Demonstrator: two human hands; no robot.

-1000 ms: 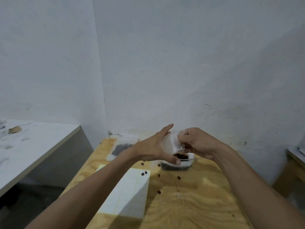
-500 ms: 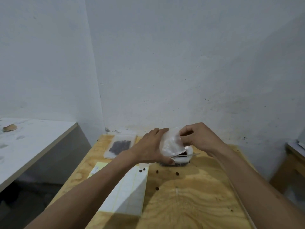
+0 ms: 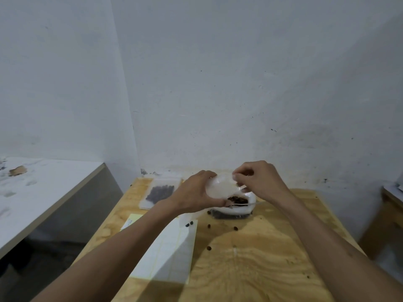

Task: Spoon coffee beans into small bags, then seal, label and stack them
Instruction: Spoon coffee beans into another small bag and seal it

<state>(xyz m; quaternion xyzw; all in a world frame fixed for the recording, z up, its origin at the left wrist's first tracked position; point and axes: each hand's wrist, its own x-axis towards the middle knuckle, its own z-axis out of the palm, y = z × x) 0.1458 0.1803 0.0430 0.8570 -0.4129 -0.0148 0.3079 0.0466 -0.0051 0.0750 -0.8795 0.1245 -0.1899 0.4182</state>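
My left hand (image 3: 194, 194) holds a small clear plastic bag (image 3: 220, 187) above a tub of coffee beans (image 3: 236, 209) at the far middle of the wooden table (image 3: 250, 264). My right hand (image 3: 259, 179) pinches the bag's upper right edge between thumb and fingers. Dark beans show in the tub just below the bag. A thin handle, perhaps a spoon (image 3: 257, 202), sticks out to the right of the tub. A filled, flat bag of beans (image 3: 160, 192) lies at the far left of the table.
A white sheet of labels (image 3: 172, 253) lies on the table under my left forearm. Several loose beans (image 3: 209, 248) are scattered near the tub. A white counter (image 3: 43, 192) stands to the left, and a wooden edge (image 3: 390, 205) to the right. Walls close the back.
Both hands have risen slightly with the small bag. My left fingers have curled round it, and my right hand has shifted to pinch its top edge. The view has tilted.
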